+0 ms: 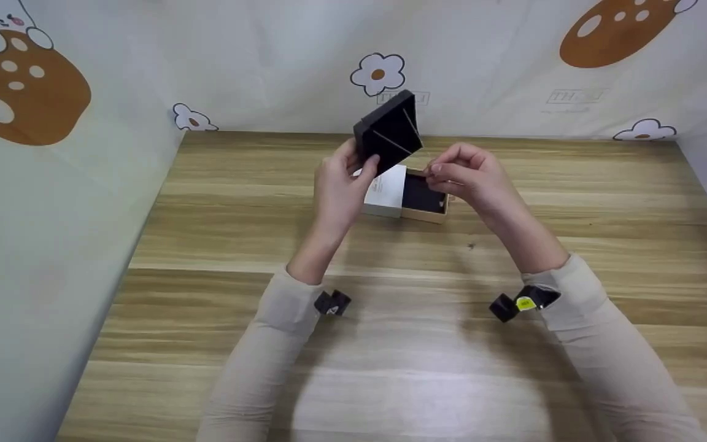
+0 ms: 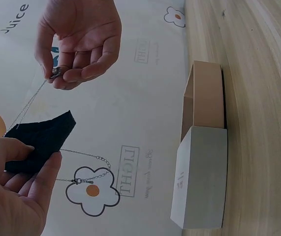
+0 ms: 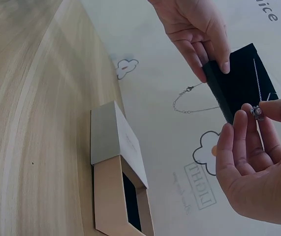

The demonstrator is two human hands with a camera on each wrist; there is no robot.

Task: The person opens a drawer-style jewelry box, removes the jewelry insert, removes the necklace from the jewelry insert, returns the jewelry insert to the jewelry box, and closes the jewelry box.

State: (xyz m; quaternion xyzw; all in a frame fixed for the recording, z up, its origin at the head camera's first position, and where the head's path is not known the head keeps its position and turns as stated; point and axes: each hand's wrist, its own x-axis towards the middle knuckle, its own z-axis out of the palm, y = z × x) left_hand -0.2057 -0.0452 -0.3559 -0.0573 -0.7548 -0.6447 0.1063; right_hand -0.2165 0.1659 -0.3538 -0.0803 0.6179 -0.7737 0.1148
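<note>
Though near, box point(image 1: 387, 196) partly behind left hand point(image 1: 340, 191)

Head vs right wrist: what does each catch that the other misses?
Head only: the person's sleeves and the wrist cameras.
Right wrist only: the chain's clasp, hanging beyond the pad, and a clear look at the pendant.
Both: left hand gripping the black pad, right hand pinching, part-open box on the wooden table, flower-print backdrop.
</note>
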